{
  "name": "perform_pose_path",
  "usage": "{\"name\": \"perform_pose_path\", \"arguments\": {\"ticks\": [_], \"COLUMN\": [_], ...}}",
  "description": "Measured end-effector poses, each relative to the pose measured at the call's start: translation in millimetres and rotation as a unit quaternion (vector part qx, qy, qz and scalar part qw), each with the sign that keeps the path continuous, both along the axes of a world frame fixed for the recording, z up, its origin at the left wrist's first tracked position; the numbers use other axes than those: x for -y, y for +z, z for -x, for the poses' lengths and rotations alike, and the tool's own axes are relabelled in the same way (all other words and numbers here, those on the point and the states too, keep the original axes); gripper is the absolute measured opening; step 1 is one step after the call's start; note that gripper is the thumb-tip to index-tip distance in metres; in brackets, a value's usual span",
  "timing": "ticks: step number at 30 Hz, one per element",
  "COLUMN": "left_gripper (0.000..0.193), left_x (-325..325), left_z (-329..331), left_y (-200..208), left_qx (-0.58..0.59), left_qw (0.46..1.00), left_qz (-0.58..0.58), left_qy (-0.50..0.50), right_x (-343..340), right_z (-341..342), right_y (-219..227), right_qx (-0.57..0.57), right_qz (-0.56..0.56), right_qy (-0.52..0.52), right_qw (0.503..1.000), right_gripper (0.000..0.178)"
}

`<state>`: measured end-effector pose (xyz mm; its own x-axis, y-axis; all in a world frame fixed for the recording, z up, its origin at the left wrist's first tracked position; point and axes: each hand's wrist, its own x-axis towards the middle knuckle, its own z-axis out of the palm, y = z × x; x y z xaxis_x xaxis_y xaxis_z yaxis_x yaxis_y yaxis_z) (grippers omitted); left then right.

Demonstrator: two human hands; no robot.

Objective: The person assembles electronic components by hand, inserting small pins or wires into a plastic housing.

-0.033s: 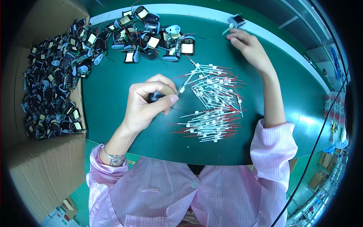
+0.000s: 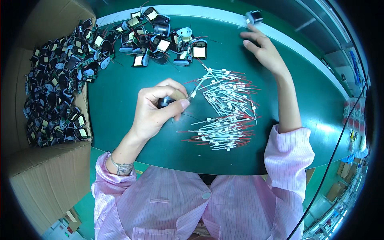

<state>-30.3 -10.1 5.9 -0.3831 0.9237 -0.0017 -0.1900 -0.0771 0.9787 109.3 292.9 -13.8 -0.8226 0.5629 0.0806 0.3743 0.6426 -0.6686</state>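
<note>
My left hand (image 2: pixel 154 106) is closed in a pinch around a small black rounded electronic unit (image 2: pixel 164 102). A pale wire with a white connector (image 2: pixel 193 94) runs out at its fingertips, next to a pile of wires (image 2: pixel 228 94) with white plugs and red ends. A thin dark wire trails below the fingers. At the far right, my right hand (image 2: pixel 262 48) is raised with its fingers apart and nothing in them. Just beyond its fingertips, a blurred black and pale unit (image 2: pixel 253 17) is over the table's white far edge, apart from the hand.
On the left stands a cardboard box (image 2: pixel 52 172) full of similar black units (image 2: pixel 56 92). More units (image 2: pixel 160 38) lie heaped at the back left of the green table (image 2: pixel 120 132). A second bundle of wires (image 2: pixel 224 132) lies nearer to me. A black cable (image 2: pixel 320 182) crosses the right side.
The blurred unit has moved farther away and slightly right, off my right fingertips. The right hand's fingers have spread a little. My left hand stays nearly in place.
</note>
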Motion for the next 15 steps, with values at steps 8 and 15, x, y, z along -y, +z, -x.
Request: {"name": "perform_pose_path", "arguments": {"ticks": [8,15], "left_gripper": [0.003,0.008], "left_x": [5.1,1.5], "left_z": [-3.6,-15.6], "left_y": [2.0,4.3], "left_qx": [-0.056,-0.171], "left_qw": [0.998,0.985], "left_qz": [0.023,-0.006], "left_qy": [0.017,-0.036], "right_x": [126.8,183.8], "right_z": [-19.6,-42.7], "right_y": [47.8,39.4], "right_qx": [-0.081,-0.170], "right_qz": [0.483,0.519], "right_qy": [0.157,-0.008], "right_qw": [0.858,0.838], "right_gripper": [0.035,0.018]}}
